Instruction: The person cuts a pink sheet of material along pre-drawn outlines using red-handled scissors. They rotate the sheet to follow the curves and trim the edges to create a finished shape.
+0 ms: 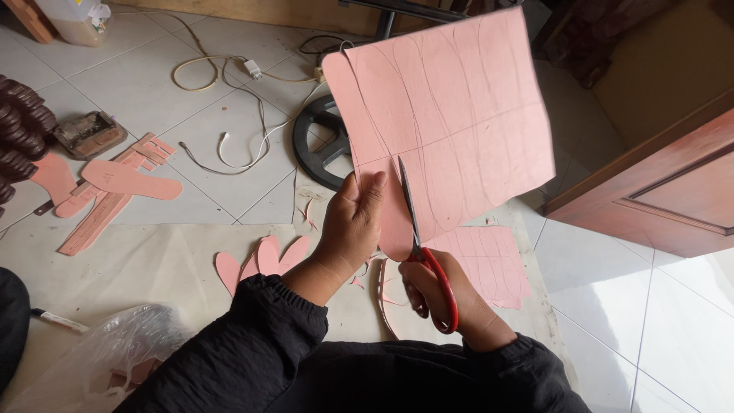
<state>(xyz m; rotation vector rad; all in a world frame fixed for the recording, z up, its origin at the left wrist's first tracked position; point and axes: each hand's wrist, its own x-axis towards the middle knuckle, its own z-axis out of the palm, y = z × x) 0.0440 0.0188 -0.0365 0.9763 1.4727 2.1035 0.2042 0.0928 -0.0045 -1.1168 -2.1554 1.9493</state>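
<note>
Held up in front: sheet (451, 115), left hand (352, 226) at its lower edge, scissors (424, 256) in right hand (451, 298) just right. Below, cut pieces (264, 260) on floor paper (138, 268); left, bag (107, 352).

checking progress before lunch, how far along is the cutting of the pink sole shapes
Done: cut pink soles lie on the floor, more cutouts further left. In hand: left hand holds up the pink sheet, right hand works red scissors along a drawn outline. Left: several outlines on that sheet are uncut, and another marked sheet waits below.

A pale tiled floor (145, 92) carries brown paper sheeting (145, 268), pink sole cutouts (130, 180), white cables (229, 73) and a black wheel (321, 145).
</note>
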